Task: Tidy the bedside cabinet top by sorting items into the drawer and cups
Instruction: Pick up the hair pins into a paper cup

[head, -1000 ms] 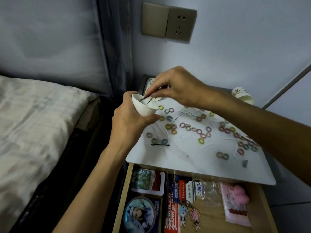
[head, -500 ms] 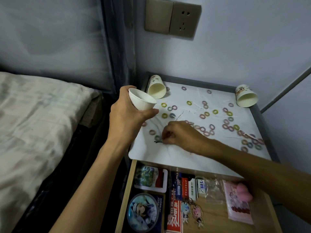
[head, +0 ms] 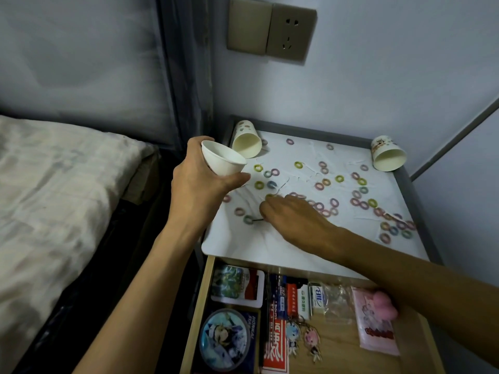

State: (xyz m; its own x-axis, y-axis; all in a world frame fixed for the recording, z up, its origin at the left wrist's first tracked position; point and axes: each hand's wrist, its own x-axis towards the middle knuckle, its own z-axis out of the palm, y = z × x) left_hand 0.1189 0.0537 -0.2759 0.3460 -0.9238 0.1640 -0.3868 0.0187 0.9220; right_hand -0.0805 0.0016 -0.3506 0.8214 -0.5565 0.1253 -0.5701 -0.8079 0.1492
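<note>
My left hand (head: 199,190) grips a small white paper cup (head: 221,160), tilted, above the left edge of the white cabinet top (head: 243,244). My right hand (head: 291,220) lies low on the top with its fingertips curled onto a thin black hairpin (head: 256,220); only the pin's left end shows. Several small coloured hair rings (head: 339,178) are scattered across the top. Two more paper cups lie on their sides, one at the back left (head: 247,143) and one at the back right (head: 388,155).
The wooden drawer (head: 337,346) under the top stands open, holding cards, a round badge (head: 225,338), keychains and a pink packet (head: 378,325). A bed (head: 54,184) lies to the left, and a wall socket (head: 289,31) sits above the cabinet.
My right hand left the mouth of the held cup and came down onto the cabinet top at the black hairpin. The left hand keeps the cup in about the same place.
</note>
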